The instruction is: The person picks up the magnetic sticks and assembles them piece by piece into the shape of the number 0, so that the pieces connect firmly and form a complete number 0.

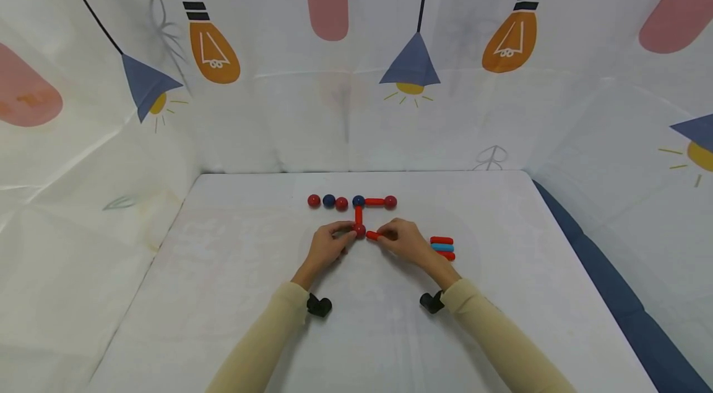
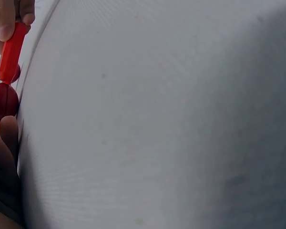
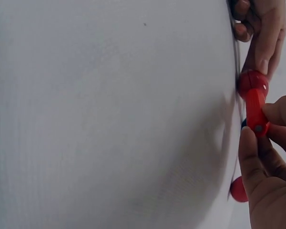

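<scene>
My left hand (image 1: 327, 246) pinches a red ball (image 1: 359, 231) at the lower end of a joined piece. From that ball a red rod (image 1: 359, 215) runs up to a dark blue ball (image 1: 358, 201), and a second red rod (image 1: 375, 202) leads right to another red ball (image 1: 390, 202). My right hand (image 1: 405, 241) pinches a loose-ended red rod (image 1: 372, 235), its tip right at the held ball. In the right wrist view that rod (image 3: 255, 107) lines up with the ball (image 3: 252, 83), and a small grey disc shows on its near end.
Left of the joined piece lie a red ball (image 1: 314, 201), a dark blue ball (image 1: 329, 201) and another red ball (image 1: 341, 203). Beside my right wrist lie a red rod (image 1: 442, 240), a light blue rod (image 1: 442, 247) and another red rod (image 1: 447, 255) on the white table (image 1: 223, 294).
</scene>
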Tool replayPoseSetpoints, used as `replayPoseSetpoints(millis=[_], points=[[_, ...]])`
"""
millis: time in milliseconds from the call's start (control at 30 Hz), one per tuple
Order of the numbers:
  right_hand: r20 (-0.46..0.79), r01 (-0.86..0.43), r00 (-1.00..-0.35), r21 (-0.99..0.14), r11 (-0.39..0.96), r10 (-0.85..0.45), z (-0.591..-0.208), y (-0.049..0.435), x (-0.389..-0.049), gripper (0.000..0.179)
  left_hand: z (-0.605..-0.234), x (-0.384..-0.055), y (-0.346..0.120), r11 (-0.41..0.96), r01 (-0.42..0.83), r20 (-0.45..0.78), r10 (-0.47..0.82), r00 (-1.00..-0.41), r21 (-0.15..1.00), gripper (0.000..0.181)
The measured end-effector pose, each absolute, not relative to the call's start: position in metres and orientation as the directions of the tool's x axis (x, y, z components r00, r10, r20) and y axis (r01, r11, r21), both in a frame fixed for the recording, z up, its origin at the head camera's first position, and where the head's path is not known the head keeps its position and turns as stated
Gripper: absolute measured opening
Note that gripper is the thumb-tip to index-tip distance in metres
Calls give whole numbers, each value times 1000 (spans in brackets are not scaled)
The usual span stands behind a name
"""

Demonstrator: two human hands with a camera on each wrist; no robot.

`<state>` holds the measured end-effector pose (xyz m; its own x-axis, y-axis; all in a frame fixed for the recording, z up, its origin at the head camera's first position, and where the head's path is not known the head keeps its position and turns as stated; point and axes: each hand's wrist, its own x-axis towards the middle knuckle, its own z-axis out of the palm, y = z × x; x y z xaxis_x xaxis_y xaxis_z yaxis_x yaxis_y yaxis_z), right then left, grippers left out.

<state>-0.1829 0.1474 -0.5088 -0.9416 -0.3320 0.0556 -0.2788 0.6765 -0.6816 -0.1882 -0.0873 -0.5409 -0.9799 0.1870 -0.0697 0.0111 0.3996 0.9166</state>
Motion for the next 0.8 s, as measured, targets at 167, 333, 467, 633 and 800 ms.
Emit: replayPoseSetpoints(millis=[167,333,467,633,800], points=[[55,-264,-947,-690,674,-315,-510,144,-182,22,-541,-188,-87,404,8,-72,184,-980,915,32],[66,-263,-950,-697,667,-305,-512,144,-181,22,-541,-189,-87,409,14,-66,181,-981,913,32],[42,-243,-951,-716,654,-306,-515,145,-180,26,-542,-189,-87,425,27,-56,181,-982,905,33],[-15,-200,-950,-737,645,-312,-517,148,-178,33,-542,-189,-86,448,39,-46,177,-983,893,33],[-39,-205,-943,-717,666,-332,-518,151,-176,34,-541,-189,-86,454,46,-41,179,-983,890,34]])
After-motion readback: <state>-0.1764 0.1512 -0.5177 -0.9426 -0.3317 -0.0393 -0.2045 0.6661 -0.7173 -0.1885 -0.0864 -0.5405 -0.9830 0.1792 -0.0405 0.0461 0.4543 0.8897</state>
